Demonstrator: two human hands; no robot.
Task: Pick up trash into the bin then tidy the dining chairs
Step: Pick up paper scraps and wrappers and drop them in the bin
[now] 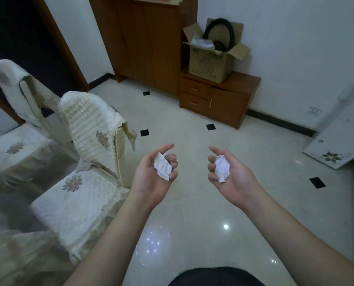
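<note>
At the centre of the frame, my left hand (155,172) lay palm up, fingers curled loosely around a crumpled white paper wad (162,168). Just right of it, my right hand (227,172) cupped a second paper wad (222,168) the same way. No bin was in view. I judged I should close my fingers more snugly while carrying, so neither wad could drop onto the tiled floor (192,124). Two cloth-covered dining chairs (85,182) stood at left, not yet straightened. The cardboard box (211,65), upper right of centre, bore print too blurred to read.
</note>
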